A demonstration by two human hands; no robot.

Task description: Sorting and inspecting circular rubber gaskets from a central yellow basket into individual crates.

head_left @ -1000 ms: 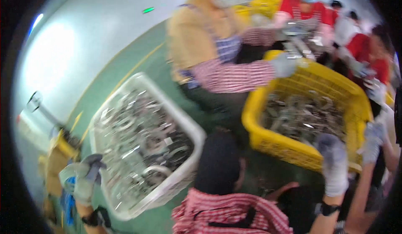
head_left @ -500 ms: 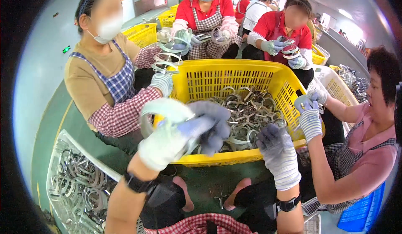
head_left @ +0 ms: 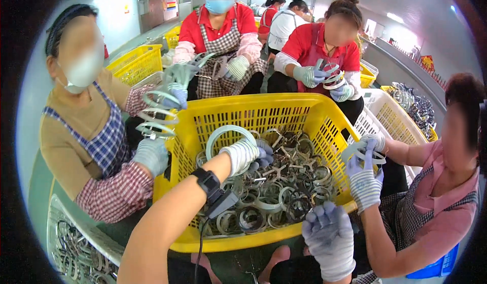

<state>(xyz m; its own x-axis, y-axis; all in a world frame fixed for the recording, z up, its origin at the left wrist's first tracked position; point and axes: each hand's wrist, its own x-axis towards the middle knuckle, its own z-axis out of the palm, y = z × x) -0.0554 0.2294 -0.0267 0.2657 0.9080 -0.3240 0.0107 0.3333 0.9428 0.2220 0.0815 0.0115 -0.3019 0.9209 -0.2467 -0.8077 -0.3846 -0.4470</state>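
Yellow plastic makes up the big basket (head_left: 243, 241) in the head view, and a messy heap of rings (head_left: 269, 203) covers its bottom. The person's left hand (head_left: 246, 157), in a pale glove, reaches over the heap. One big pale ring (head_left: 211, 143) is right by that hand; I cannot tell if the fingers grip it. The right hand (head_left: 329, 238) is near the basket's close corner, palm up, fingers loosely bent, and nothing shows in it. The two hands are well apart. On the left, a co-worker in a blue checked apron (head_left: 104, 137) holds a bunch of pale rings (head_left: 177, 75). Lots of rings lie loose, so much looks left to sort. More fill a white basket (head_left: 87, 232) low on the left; I cannot tell if those are done.
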